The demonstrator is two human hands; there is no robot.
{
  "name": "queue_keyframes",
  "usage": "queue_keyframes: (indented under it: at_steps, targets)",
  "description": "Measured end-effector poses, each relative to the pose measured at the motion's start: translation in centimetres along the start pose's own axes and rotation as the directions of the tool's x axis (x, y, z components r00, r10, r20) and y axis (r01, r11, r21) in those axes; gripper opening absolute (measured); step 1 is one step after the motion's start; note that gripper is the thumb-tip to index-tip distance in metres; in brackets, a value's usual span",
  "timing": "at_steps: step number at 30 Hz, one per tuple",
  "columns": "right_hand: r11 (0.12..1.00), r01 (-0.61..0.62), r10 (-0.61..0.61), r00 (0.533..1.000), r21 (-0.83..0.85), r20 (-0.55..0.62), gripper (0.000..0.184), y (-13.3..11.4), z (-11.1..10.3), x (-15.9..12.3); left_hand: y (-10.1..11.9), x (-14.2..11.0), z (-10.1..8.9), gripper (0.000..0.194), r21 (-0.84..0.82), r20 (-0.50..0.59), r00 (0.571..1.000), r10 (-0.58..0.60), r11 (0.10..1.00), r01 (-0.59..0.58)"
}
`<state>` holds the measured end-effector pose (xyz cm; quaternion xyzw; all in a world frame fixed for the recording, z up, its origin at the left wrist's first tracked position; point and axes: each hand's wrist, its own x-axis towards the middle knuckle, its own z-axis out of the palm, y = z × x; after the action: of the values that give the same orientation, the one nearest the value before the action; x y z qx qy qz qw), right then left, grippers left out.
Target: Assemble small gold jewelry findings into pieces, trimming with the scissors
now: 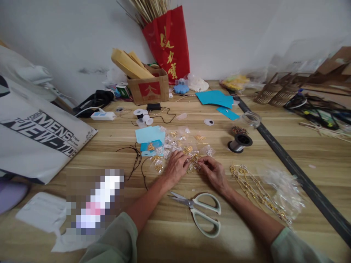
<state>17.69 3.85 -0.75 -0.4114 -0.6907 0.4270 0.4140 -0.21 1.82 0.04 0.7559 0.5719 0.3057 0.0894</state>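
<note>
My left hand [176, 165] rests at the left side of a pile of small gold-coloured jewellery findings [195, 160]. Its fingers are bent and close together; what they hold, if anything, is hidden. On the right side of the pile, my right hand [214, 171] pinches thumb and fingertips together, and anything between them is too small to make out. Around both hands lie small clear bags of gold and silver pieces [172, 143]. Scissors with pale green handles [205, 215] lie between my forearms, blades pointing left. Gold-coloured chains [255, 190] stretch beside my right forearm.
Crumpled clear plastic bags [285, 191] lie at the right. Behind them are a wire spool [240, 143] and a dark strip [276, 153] across the table. Blue card pieces [150, 134], black cord [135, 160], a cardboard box [149, 89] and a red bag [175, 44] stand or lie further off.
</note>
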Motion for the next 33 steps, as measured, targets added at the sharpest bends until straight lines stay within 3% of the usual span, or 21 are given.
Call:
queue_keyframes:
  at_steps: [4, 9, 21, 28, 33]
  targets:
    - [1.000, 0.014, -0.014, 1.000, -0.007, -0.007, 0.022, -0.1, 0.0, 0.0, 0.8, -0.1, -0.8, 0.020, -0.060, -0.041, 0.996, 0.085, 0.994, -0.087]
    - [0.997, 0.058, -0.057, 0.998, -0.046, 0.032, 0.021, -0.1, -0.1, 0.1, 1.4, -0.1, -1.7, 0.020, -0.135, -0.011, 0.985, 0.170, 0.976, -0.170]
    - [0.992, 0.113, -0.112, 0.993, -0.061, 0.023, 0.017, -0.6, 0.0, 0.2, 1.3, 0.4, -1.6, 0.021, -0.273, 0.013, 0.984, 0.178, 0.947, -0.168]
    - [0.996, 0.077, -0.077, 0.997, -0.046, 0.009, 0.016, -1.0, 0.2, 0.2, 1.1, 0.5, -1.4, 0.020, -0.276, -0.004, 0.988, 0.152, 0.950, -0.148]
    - [0.987, 0.132, -0.129, 0.991, -0.092, 0.043, 0.016, -1.5, 0.0, 0.2, 1.0, 0.3, -1.3, 0.021, -0.265, -0.002, 0.989, 0.145, 0.954, -0.140]
